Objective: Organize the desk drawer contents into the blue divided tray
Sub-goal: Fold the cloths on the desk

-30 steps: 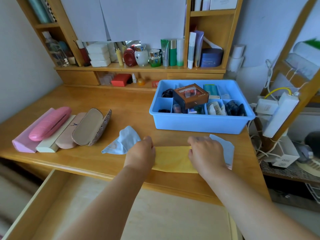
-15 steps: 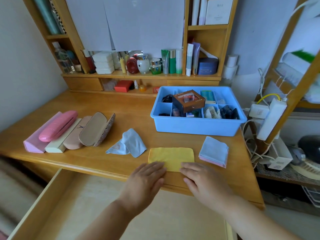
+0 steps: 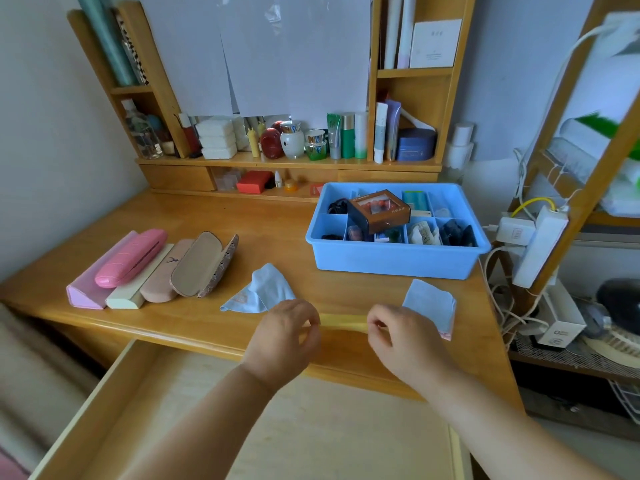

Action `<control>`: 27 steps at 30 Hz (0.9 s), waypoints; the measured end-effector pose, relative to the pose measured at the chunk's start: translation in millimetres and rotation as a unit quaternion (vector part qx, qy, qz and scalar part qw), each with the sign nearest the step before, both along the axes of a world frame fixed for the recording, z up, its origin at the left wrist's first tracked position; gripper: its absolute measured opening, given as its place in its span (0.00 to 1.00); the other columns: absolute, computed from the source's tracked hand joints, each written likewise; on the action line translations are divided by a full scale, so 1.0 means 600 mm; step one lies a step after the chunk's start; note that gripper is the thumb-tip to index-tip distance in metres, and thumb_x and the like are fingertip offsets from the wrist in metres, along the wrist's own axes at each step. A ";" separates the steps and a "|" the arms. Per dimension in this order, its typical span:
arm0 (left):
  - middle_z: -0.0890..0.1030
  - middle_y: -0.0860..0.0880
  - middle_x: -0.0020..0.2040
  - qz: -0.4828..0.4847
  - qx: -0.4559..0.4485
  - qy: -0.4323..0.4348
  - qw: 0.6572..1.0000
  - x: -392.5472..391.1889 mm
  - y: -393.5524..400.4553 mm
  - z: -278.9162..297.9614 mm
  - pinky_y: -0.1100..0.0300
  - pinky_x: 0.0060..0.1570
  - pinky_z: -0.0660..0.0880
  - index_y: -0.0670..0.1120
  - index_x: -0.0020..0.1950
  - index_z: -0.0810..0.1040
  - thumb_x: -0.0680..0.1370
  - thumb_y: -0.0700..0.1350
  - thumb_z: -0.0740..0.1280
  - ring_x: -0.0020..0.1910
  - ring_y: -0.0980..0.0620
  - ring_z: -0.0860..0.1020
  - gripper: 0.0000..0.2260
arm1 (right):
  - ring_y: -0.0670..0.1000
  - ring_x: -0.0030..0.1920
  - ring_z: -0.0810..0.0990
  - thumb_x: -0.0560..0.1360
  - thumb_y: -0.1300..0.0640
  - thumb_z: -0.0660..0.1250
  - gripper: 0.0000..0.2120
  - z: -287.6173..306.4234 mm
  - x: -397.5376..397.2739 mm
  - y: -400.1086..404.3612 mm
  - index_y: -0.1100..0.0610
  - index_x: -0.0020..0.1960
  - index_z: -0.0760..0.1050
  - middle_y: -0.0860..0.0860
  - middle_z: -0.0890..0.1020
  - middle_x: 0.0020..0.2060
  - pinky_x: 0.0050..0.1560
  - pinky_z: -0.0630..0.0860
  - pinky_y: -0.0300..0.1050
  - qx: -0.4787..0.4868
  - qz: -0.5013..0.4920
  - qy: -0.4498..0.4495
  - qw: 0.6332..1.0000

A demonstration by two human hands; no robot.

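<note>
Yellow cloth (image 3: 343, 322) now lifted, apparently folded.

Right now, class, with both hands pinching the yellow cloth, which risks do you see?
1. The left hand and right hand hold the yellow cloth at the desk's front edge; if released, it may drop into the open drawer.
2. The right hand lies against the folded blue cloth and may unfold it.

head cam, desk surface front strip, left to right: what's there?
Row of glasses cases → loose blue cloth → left hand → yellow cloth, pinched by both hands → right hand → folded blue cloth.
</note>
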State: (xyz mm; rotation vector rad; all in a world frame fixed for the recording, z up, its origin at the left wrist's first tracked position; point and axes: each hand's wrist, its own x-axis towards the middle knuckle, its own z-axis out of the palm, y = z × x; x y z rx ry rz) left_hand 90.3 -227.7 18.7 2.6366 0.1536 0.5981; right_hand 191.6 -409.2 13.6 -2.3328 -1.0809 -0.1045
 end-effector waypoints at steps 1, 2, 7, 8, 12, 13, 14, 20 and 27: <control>0.76 0.55 0.36 0.017 -0.053 -0.001 0.998 -0.002 -0.002 0.005 0.70 0.36 0.68 0.47 0.40 0.74 0.73 0.36 0.64 0.35 0.60 0.73 0.07 | 0.44 0.32 0.72 0.76 0.56 0.62 0.06 0.007 -0.001 -0.001 0.49 0.40 0.71 0.43 0.74 0.31 0.30 0.65 0.33 0.021 0.003 0.020 1.000; 0.73 0.57 0.33 0.031 -0.101 0.009 0.994 -0.003 -0.006 0.011 0.71 0.33 0.65 0.51 0.39 0.72 0.75 0.36 0.62 0.33 0.60 0.71 0.10 | 0.43 0.31 0.72 0.76 0.56 0.61 0.07 0.015 -0.003 -0.001 0.48 0.40 0.70 0.43 0.73 0.30 0.29 0.63 0.33 0.036 0.009 0.042 0.998; 0.72 0.57 0.32 0.068 -0.232 0.012 0.970 -0.006 -0.017 0.043 0.71 0.32 0.66 0.54 0.39 0.70 0.81 0.42 0.59 0.33 0.64 0.71 0.12 | 0.39 0.31 0.72 0.79 0.57 0.61 0.08 0.052 -0.009 0.002 0.49 0.43 0.74 0.42 0.75 0.30 0.33 0.67 0.32 0.114 0.013 0.210 0.971; 0.73 0.57 0.33 0.061 -0.236 0.012 0.970 -0.009 -0.017 0.049 0.72 0.34 0.66 0.54 0.39 0.71 0.81 0.43 0.60 0.34 0.65 0.71 0.11 | 0.38 0.32 0.73 0.79 0.57 0.61 0.07 0.058 -0.009 0.001 0.49 0.44 0.75 0.42 0.76 0.32 0.34 0.68 0.30 0.116 0.013 0.228 0.967; 0.72 0.56 0.32 0.038 -0.216 0.063 0.974 -0.026 -0.012 0.060 0.71 0.32 0.67 0.50 0.39 0.75 0.76 0.49 0.69 0.30 0.63 0.69 0.07 | 0.33 0.43 0.78 0.78 0.56 0.64 0.06 0.076 -0.011 -0.017 0.47 0.50 0.78 0.40 0.82 0.42 0.40 0.69 0.25 0.102 0.042 0.274 0.955; 0.72 0.55 0.31 0.040 -0.224 0.067 0.971 -0.030 -0.011 0.061 0.70 0.30 0.67 0.48 0.40 0.76 0.75 0.50 0.70 0.29 0.63 0.68 0.08 | 0.33 0.45 0.78 0.78 0.55 0.65 0.06 0.079 -0.012 -0.022 0.46 0.50 0.78 0.40 0.82 0.43 0.41 0.70 0.25 0.092 0.053 0.279 0.954; 0.72 0.54 0.31 0.044 -0.242 0.067 0.967 -0.034 -0.009 0.063 0.70 0.29 0.66 0.47 0.39 0.76 0.74 0.50 0.70 0.29 0.62 0.68 0.09 | 0.34 0.45 0.79 0.77 0.54 0.66 0.05 0.082 -0.012 -0.027 0.45 0.50 0.78 0.40 0.83 0.44 0.42 0.71 0.25 0.082 0.063 0.282 0.954; 0.77 0.56 0.29 0.046 -0.426 0.057 0.902 -0.058 -0.009 0.093 0.71 0.28 0.68 0.52 0.33 0.80 0.71 0.49 0.74 0.28 0.61 0.73 0.07 | 0.46 0.34 0.82 0.73 0.55 0.71 0.06 0.094 -0.017 -0.047 0.54 0.50 0.79 0.50 0.85 0.35 0.36 0.76 0.37 0.074 0.112 0.372 0.918; 0.82 0.52 0.34 0.064 -0.427 0.089 0.897 -0.060 -0.011 0.119 0.61 0.35 0.75 0.53 0.39 0.83 0.70 0.52 0.74 0.33 0.57 0.79 0.04 | 0.43 0.38 0.78 0.76 0.56 0.67 0.09 0.078 -0.025 -0.045 0.51 0.38 0.81 0.45 0.81 0.33 0.43 0.75 0.36 0.099 0.071 0.400 0.909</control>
